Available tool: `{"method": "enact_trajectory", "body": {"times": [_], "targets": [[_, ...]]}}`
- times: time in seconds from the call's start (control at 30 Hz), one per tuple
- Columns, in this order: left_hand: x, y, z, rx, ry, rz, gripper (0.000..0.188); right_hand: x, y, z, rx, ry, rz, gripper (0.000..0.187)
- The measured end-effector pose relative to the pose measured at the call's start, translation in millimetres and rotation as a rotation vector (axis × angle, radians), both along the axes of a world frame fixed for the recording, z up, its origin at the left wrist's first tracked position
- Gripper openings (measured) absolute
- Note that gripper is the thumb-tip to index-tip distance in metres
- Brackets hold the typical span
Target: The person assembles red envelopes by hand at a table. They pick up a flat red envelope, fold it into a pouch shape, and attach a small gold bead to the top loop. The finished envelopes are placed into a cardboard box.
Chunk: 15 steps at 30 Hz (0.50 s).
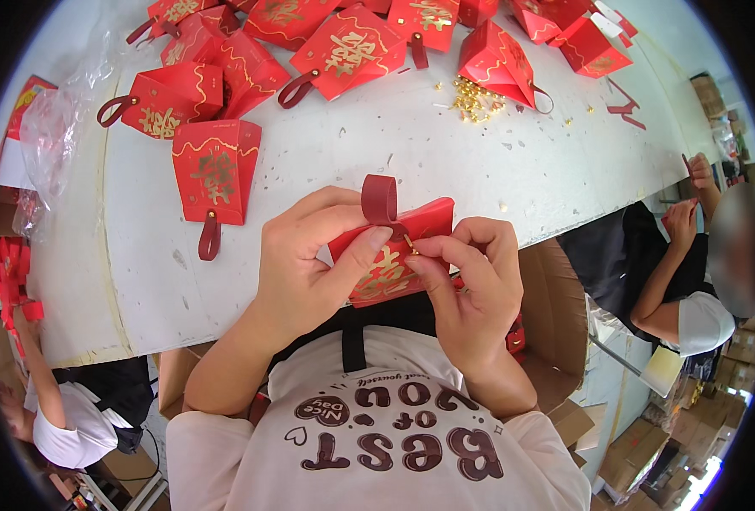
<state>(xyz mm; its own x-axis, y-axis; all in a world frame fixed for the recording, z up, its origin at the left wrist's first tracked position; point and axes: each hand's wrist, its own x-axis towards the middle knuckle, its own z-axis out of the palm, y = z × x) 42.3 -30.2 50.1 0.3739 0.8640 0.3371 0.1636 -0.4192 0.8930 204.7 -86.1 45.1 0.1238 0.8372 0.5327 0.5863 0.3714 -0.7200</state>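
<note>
My left hand (305,255) grips a small red gift box (433,217) with gold lettering, just off the table's near edge. Its thumb presses a dark red strap (379,194), bent into a loop, against the top of the box. On the box's other side, my right hand (479,281) is closed in a pinch on a small gold stud (411,247) at the strap's end. The fingers partly cover the stud, so how far it is through the strap cannot be seen.
Several red boxes with looped straps (217,175) lie across the far and left table. A pile of gold studs (478,100) and loose straps (626,109) lie farther right. Co-workers' hands (682,220) show at both sides. An open carton (556,315) stands below the edge.
</note>
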Motion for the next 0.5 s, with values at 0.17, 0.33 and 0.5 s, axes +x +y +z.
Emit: {"method": "enact_trajectory", "body": {"times": [0.17,0.33,0.5], "targets": [[1.3,-2.2,0.6,0.034,0.003,0.008,0.015,2.6,-0.6,8.8,-0.080,0.046,0.085,0.021],[1.5,-3.4,-0.3,0.040,0.000,0.006,0.014,0.2,-1.6,9.4,-0.082,0.038,0.054,0.021],[1.5,-2.5,-2.8,0.100,-0.010,0.011,0.014,0.5,-3.1,12.8,-0.109,0.015,0.031,0.021]]}}
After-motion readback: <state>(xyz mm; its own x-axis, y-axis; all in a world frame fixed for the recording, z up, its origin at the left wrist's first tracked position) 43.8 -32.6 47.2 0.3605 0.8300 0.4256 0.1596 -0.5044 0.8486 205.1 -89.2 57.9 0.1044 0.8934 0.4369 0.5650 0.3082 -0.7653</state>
